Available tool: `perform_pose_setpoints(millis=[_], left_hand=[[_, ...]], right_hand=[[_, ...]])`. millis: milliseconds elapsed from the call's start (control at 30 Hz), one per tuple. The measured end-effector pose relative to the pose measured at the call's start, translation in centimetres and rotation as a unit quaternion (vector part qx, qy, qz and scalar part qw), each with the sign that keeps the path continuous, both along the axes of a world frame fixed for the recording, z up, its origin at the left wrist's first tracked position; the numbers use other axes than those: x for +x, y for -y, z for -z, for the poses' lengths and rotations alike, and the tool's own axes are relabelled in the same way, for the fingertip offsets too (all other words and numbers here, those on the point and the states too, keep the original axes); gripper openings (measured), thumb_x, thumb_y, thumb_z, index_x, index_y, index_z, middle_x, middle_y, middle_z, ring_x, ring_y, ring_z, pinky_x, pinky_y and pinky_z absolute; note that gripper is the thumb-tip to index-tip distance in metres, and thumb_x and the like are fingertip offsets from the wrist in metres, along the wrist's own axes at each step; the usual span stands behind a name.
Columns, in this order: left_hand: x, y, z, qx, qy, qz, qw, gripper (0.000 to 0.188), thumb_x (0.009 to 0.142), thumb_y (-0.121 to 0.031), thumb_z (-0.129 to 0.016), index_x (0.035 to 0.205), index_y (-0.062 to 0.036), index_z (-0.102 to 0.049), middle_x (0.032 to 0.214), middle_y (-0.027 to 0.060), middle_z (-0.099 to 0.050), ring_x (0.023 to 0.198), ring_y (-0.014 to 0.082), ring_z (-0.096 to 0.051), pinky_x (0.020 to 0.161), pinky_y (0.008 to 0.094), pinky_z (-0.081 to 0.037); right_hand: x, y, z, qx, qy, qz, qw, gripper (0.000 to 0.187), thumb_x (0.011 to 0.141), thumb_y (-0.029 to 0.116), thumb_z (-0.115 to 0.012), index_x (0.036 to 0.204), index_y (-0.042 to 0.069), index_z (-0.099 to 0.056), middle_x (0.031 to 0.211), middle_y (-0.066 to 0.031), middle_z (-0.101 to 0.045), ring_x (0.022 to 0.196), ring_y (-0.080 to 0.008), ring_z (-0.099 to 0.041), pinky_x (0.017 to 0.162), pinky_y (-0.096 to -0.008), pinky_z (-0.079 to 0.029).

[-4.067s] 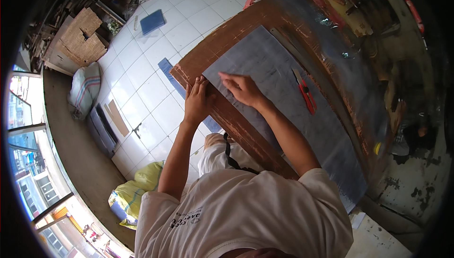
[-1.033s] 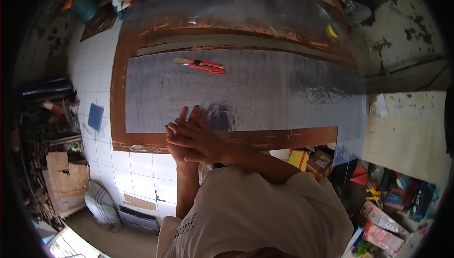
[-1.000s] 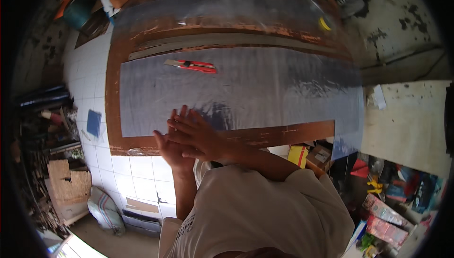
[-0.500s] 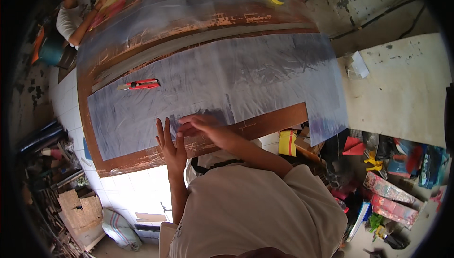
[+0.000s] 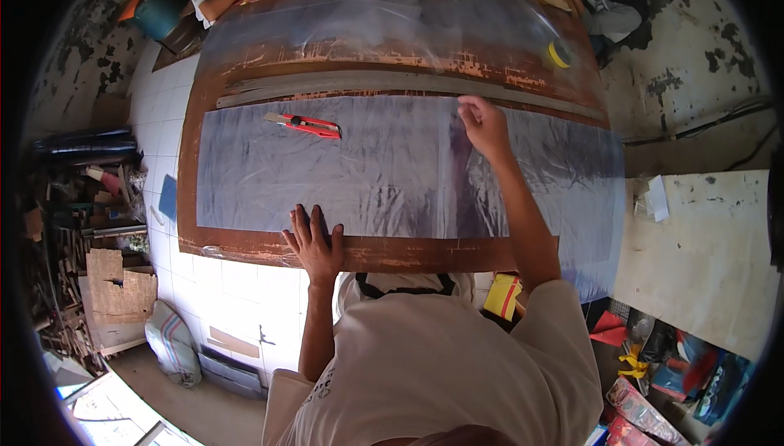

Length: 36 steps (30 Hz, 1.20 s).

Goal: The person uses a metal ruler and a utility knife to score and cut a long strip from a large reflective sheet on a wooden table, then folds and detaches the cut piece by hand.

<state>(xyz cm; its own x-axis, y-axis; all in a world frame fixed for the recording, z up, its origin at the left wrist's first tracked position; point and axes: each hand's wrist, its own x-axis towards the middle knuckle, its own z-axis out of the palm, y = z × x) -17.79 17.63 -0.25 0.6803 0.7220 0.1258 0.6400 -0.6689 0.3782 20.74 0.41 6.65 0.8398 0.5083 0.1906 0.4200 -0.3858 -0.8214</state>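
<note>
Plastic sheet translucent, greyish, wrinkled, flat on brown board.

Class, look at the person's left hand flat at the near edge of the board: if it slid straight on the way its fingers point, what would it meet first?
The left hand would probably slide further onto the translucent sheet; the red utility knife lies further along.

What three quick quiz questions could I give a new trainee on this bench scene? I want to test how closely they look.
1. True or false: the right hand lies at the far edge of the translucent plastic sheet.
2. Where does the left hand rest?
A. on the red utility knife
B. at the sheet's near edge, on the worn brown wooden table
C. on the yellow tape roll
3. Fill in: the knife lies ____ either hand.

Key: 1 true; 2 B; 3 apart from.
</note>
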Motion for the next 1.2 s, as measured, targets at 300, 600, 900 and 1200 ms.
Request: perform_pose_setpoints(millis=[300, 600, 900, 1200], left_hand=[[0.3, 0.1, -1.1, 0.003, 0.025, -0.024, 0.999, 0.062, 0.097, -0.048, -0.06, 0.147, -0.0116, -0.053, 0.163, 0.0202, -0.035, 0.154, 0.0391, -0.026, 0.123, 0.063, -0.009], [0.3, 0.1, -1.3, 0.007, 0.025, -0.046, 0.999, 0.056, 0.096, -0.042, -0.063, 0.142, -0.0113, -0.059, 0.161, 0.0191, -0.039, 0.153, 0.0378, -0.03, 0.123, 0.0625, -0.011], [0.9, 0.1, -1.5, -0.008, 0.036, -0.04, 0.999, 0.055, 0.093, -0.041, -0.066, 0.14, -0.0129, -0.061, 0.161, 0.0173, -0.04, 0.152, 0.035, -0.032, 0.124, 0.0611, -0.013], [0.8, 0.1, -1.7, -0.012, 0.048, -0.038, 0.998, 0.055, 0.092, -0.036, -0.068, 0.14, -0.0124, -0.059, 0.16, 0.0173, -0.041, 0.152, 0.0366, -0.032, 0.124, 0.0607, -0.012]], right_hand=[[10.3, -0.7, -2.0, -0.4, 0.137, -0.093, 0.901, 0.045, 0.094, 0.028, -0.071, 0.137, 0.017, -0.064, 0.126, -0.0181, -0.069, 0.121, -0.0367, -0.063, 0.1, -0.047, -0.051], [7.1, -8.0, -3.4, -0.257, 0.118, -0.185, 0.941, 0.034, 0.093, 0.023, -0.07, 0.125, 0.013, -0.07, 0.128, -0.011, -0.069, 0.114, -0.0326, -0.067, 0.095, -0.0437, -0.055], [8.9, -17.9, -1.9, -0.397, 0.073, -0.275, 0.872, 0.067, 0.08, 0.036, -0.083, 0.138, 0.009, -0.061, 0.141, -0.0156, -0.058, 0.133, -0.0332, -0.054, 0.109, -0.043, -0.045], [9.2, -19.1, -2.6, -0.44, 0.026, -0.274, 0.855, 0.078, 0.065, 0.032, -0.094, 0.13, 0.008, -0.059, 0.135, -0.0149, -0.06, 0.129, -0.033, -0.056, 0.104, -0.0431, -0.049]])
